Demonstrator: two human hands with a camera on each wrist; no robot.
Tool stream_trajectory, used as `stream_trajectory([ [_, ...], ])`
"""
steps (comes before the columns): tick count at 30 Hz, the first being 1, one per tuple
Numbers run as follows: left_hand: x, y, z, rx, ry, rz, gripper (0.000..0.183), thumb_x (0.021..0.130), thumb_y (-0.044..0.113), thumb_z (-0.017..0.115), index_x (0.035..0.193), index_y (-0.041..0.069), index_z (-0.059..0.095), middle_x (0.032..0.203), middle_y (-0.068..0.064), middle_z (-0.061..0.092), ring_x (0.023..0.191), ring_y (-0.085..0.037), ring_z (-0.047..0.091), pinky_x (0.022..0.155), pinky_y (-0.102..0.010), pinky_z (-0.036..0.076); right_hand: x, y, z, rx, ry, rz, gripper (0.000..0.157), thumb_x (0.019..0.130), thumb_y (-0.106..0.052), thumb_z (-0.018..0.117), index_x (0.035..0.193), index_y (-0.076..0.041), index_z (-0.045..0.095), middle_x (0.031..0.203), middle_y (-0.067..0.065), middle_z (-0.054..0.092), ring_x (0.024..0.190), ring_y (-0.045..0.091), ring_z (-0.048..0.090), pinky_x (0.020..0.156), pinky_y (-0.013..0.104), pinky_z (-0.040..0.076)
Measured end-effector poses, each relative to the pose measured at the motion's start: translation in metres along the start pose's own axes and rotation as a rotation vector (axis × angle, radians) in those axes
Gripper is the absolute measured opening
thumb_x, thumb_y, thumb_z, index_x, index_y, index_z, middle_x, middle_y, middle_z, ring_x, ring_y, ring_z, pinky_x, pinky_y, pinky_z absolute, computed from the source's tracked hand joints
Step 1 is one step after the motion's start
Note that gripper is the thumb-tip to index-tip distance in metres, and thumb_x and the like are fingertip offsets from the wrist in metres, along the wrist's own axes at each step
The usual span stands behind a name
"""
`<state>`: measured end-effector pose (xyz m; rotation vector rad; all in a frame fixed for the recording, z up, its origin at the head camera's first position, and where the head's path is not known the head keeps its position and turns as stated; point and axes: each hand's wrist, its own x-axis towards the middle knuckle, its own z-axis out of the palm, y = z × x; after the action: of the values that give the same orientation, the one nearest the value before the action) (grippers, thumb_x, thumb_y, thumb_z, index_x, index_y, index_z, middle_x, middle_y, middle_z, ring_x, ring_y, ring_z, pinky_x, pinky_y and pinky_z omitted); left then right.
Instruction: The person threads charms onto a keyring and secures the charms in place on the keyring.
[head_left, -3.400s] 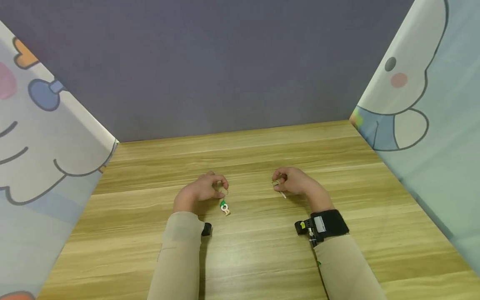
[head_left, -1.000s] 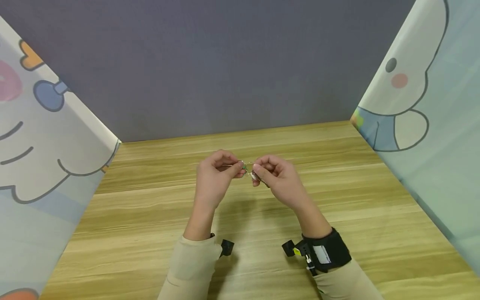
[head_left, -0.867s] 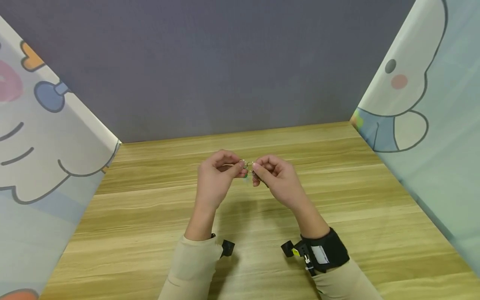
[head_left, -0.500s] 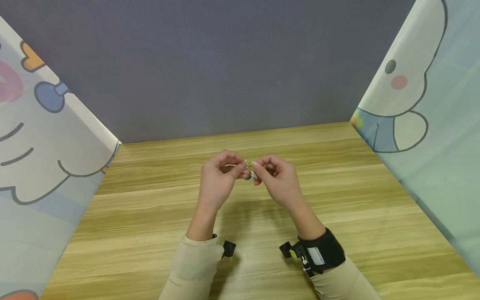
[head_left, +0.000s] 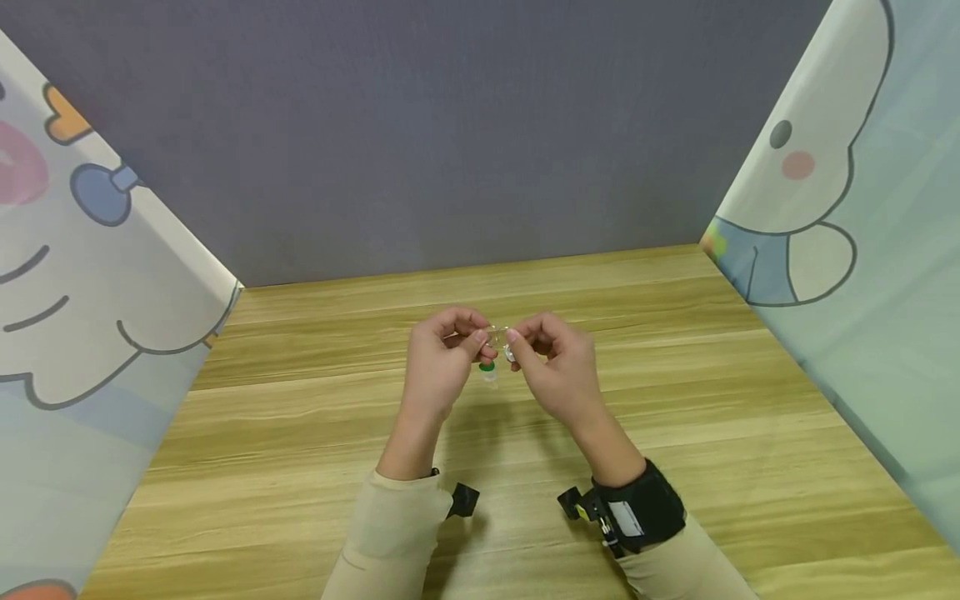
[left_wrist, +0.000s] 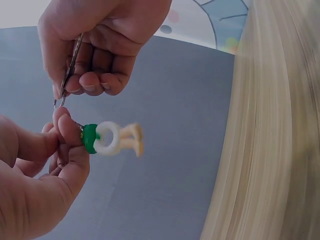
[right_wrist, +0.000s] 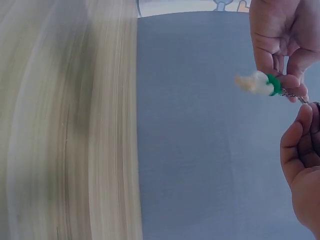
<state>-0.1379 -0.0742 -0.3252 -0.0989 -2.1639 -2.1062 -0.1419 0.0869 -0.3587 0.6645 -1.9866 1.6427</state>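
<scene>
My left hand pinches the ring end of a keychain between thumb and fingertips. From it hangs a small charm, with a green top, a white ring and two cream legs, on a short chain. Facing it, my right hand pinches a slim metal piece whose kind I cannot tell. A thin metal ring shows in the narrow gap between both hands' fingertips. In the right wrist view the charm sticks out past the left fingers, and the chain runs toward the right fingertips.
Both hands are raised over a wood-grain table. A dark grey panel stands along its far edge. Cartoon-printed walls flank the left and right sides. Black cameras sit at both wrists.
The hands came up and together from apart near the tabletop. During the last second both pinches stayed close while the left hand shifted slightly right. The charm now hangs lower, in plainer view.
</scene>
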Motion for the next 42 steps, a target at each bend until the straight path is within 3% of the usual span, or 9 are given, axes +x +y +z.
stream_trajectory([
  [5,0.0002,-0.0025,0.0043,-0.017,-0.007,-0.028,0.007,0.1,-0.012,0.062,0.102,-0.007,0.067,0.089,-0.01,0.064,0.068,-0.015,0.069,0.07,-0.029,0.065,-0.0016,-0.0006,0.0003,-0.018,0.001,-0.041,0.007,0.095,0.008,0.07,0.09,0.004,0.067,0.072,0.017,0.071,0.055,0.025,0.067,0.056,0.023,0.058],
  [12,-0.0007,-0.0015,0.0076,-0.021,-0.013,-0.051,0.01,0.101,-0.01,0.061,0.101,-0.001,0.064,0.088,-0.009,0.062,0.07,-0.016,0.069,0.072,-0.03,0.065,-0.0026,-0.0024,-0.0007,-0.067,0.032,-0.053,0.009,0.094,0.009,0.072,0.089,0.004,0.066,0.074,0.015,0.073,0.056,0.016,0.068,0.056,0.023,0.059],
  [16,-0.0015,-0.001,0.0072,0.01,-0.019,-0.048,0.01,0.102,-0.009,0.061,0.101,0.001,0.064,0.087,-0.01,0.063,0.069,-0.016,0.069,0.071,-0.03,0.064,-0.003,-0.0022,-0.001,-0.075,0.042,-0.033,0.01,0.094,0.009,0.072,0.088,0.005,0.066,0.075,0.016,0.074,0.057,0.012,0.067,0.057,0.021,0.059],
  [29,-0.0017,-0.0017,0.0066,0.092,-0.059,0.005,0.009,0.102,-0.006,0.063,0.108,-0.003,0.068,0.091,-0.015,0.068,0.07,-0.016,0.07,0.073,-0.035,0.065,-0.0025,-0.0021,-0.0037,-0.102,0.047,0.006,0.01,0.094,0.006,0.074,0.087,0.003,0.068,0.075,0.015,0.074,0.057,0.022,0.069,0.058,0.023,0.059],
  [35,-0.0006,-0.0036,0.0083,0.116,-0.088,0.042,0.012,0.103,-0.004,0.063,0.113,-0.005,0.069,0.096,-0.019,0.066,0.074,-0.017,0.068,0.075,-0.036,0.064,-0.0025,-0.0051,-0.0062,-0.049,0.069,0.131,0.009,0.096,0.005,0.073,0.088,0.004,0.068,0.076,0.019,0.073,0.058,0.013,0.067,0.057,0.023,0.058],
  [38,-0.0006,-0.0051,0.0078,0.154,-0.087,0.06,0.014,0.104,0.001,0.064,0.117,0.0,0.069,0.101,-0.016,0.069,0.085,-0.02,0.067,0.079,-0.032,0.059,-0.0021,-0.0075,-0.0072,0.007,0.069,0.207,0.008,0.098,0.003,0.072,0.091,0.005,0.069,0.077,0.021,0.071,0.061,0.006,0.066,0.058,0.023,0.059],
  [42,-0.0011,-0.0067,0.0067,0.216,-0.088,0.054,0.014,0.106,0.012,0.065,0.118,0.007,0.071,0.109,-0.01,0.073,0.101,-0.02,0.066,0.086,-0.033,0.054,-0.0008,-0.0096,-0.0074,0.092,0.05,0.285,0.007,0.1,0.002,0.069,0.095,0.008,0.069,0.078,0.022,0.07,0.064,0.007,0.067,0.063,0.026,0.062],
])
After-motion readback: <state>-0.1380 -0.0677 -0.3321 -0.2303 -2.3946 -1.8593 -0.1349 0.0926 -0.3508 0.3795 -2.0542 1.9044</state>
